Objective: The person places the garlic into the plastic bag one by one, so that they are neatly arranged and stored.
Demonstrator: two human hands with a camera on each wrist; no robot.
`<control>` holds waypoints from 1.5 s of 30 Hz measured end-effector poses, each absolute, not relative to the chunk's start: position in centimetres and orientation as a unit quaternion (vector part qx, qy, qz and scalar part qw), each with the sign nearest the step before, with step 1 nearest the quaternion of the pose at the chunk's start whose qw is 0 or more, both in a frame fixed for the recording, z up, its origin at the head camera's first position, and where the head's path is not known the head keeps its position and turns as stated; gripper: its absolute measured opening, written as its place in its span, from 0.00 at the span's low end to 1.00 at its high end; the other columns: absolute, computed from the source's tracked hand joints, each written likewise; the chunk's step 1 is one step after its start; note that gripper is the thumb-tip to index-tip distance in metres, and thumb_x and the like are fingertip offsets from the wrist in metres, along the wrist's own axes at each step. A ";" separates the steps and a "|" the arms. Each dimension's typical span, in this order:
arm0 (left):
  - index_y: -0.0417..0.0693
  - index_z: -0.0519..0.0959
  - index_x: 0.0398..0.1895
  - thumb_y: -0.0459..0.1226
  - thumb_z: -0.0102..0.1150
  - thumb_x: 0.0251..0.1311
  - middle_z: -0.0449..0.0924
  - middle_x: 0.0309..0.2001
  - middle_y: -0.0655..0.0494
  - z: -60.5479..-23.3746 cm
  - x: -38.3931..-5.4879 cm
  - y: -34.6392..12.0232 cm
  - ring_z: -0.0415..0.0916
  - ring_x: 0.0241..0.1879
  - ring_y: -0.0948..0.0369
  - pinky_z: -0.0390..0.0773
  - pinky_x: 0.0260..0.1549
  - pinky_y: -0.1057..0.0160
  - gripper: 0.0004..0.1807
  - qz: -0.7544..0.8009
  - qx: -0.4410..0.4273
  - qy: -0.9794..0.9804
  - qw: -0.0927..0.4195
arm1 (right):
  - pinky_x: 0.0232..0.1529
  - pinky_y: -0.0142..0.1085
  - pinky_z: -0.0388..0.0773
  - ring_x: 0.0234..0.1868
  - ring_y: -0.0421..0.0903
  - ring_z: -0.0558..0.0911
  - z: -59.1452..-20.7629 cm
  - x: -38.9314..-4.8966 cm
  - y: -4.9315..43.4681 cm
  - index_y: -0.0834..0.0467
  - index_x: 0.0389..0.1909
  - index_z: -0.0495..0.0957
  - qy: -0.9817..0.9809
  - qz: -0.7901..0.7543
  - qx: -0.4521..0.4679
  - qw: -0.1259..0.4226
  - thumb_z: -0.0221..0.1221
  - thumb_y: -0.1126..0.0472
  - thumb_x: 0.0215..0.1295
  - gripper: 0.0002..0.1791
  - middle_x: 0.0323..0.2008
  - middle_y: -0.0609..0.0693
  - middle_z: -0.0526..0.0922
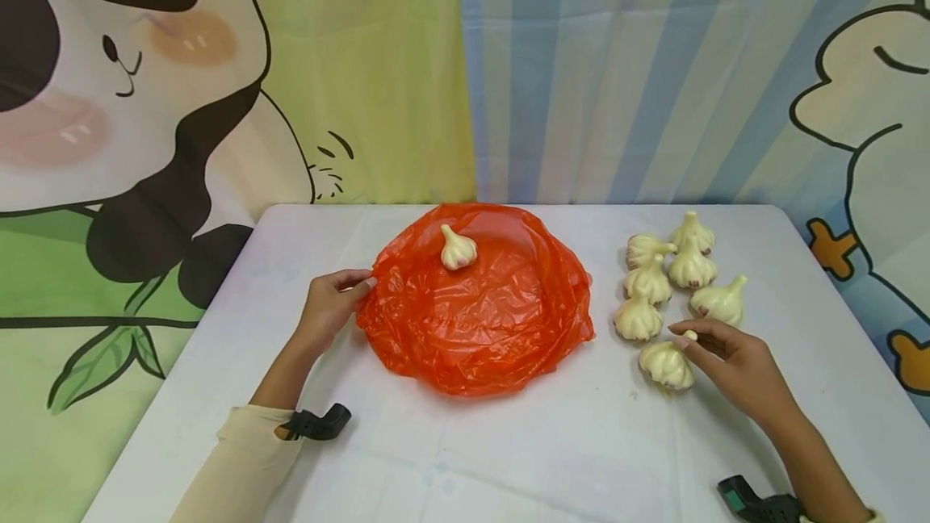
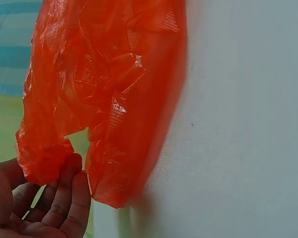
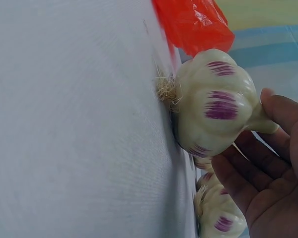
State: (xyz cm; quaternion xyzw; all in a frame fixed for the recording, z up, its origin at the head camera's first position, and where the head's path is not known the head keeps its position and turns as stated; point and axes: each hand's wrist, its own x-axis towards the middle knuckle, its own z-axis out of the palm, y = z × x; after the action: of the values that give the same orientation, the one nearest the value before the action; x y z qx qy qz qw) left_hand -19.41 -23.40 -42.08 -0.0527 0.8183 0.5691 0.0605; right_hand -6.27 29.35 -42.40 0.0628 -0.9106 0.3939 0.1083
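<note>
A red plastic bag [image 1: 479, 321] lies spread on the table, its rim rolled round into a wide opening. One garlic bulb [image 1: 458, 248] sits on the bag toward its back left. My left hand [image 1: 328, 305] pinches the bag's left edge between thumb and fingers; the left wrist view shows the crumpled rim in that hand [image 2: 49, 198]. At the right, my right hand [image 1: 737, 361] grips the neck of the nearest garlic bulb [image 1: 667, 366]. In the right wrist view this bulb [image 3: 216, 104] shows purple streaks and dry roots, with its base at or just above the table.
Several more garlic bulbs [image 1: 649, 281] stand clustered beyond my right hand, with one bulb [image 1: 719, 301] at the cluster's right side. The white table [image 1: 508, 458] ends at a printed cloth backdrop [image 1: 617, 71]. A black wrist camera [image 1: 320, 424] sits on the left wrist.
</note>
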 end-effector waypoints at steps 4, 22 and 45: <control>0.36 0.79 0.53 0.40 0.59 0.67 0.78 0.52 0.42 -42.2 -19.4 -23.5 0.79 0.43 0.58 0.81 0.39 0.68 0.18 0.572 -0.055 0.816 0.059 | 0.38 0.18 0.75 0.42 0.24 0.77 -42.3 -6.2 29.3 0.60 0.49 0.81 -0.910 0.398 0.060 0.102 0.61 0.64 0.67 0.11 0.42 0.50 0.84; 0.35 0.79 0.53 0.39 0.59 0.67 0.78 0.51 0.42 -42.0 -19.5 -23.2 0.79 0.42 0.59 0.80 0.39 0.69 0.18 0.578 -0.055 0.812 0.060 | 0.33 0.20 0.76 0.39 0.24 0.78 -41.3 -6.1 29.1 0.62 0.49 0.82 -0.919 0.376 0.057 0.103 0.62 0.64 0.66 0.12 0.40 0.55 0.86; 0.37 0.80 0.53 0.40 0.60 0.66 0.79 0.48 0.44 -42.6 -19.5 -23.1 0.77 0.43 0.57 0.80 0.39 0.69 0.18 0.574 -0.061 0.814 0.059 | 0.37 0.21 0.77 0.42 0.29 0.80 -38.1 -8.2 26.8 0.61 0.50 0.82 -0.893 0.422 0.103 0.119 0.61 0.68 0.65 0.13 0.43 0.47 0.85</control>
State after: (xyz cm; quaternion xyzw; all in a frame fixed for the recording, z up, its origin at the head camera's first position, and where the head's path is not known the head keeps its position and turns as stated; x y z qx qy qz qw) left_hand -19.52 -23.14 -42.55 -0.0613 0.8143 0.5742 0.0590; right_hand -8.23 26.76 -38.12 0.1025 -0.8928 0.4222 0.1191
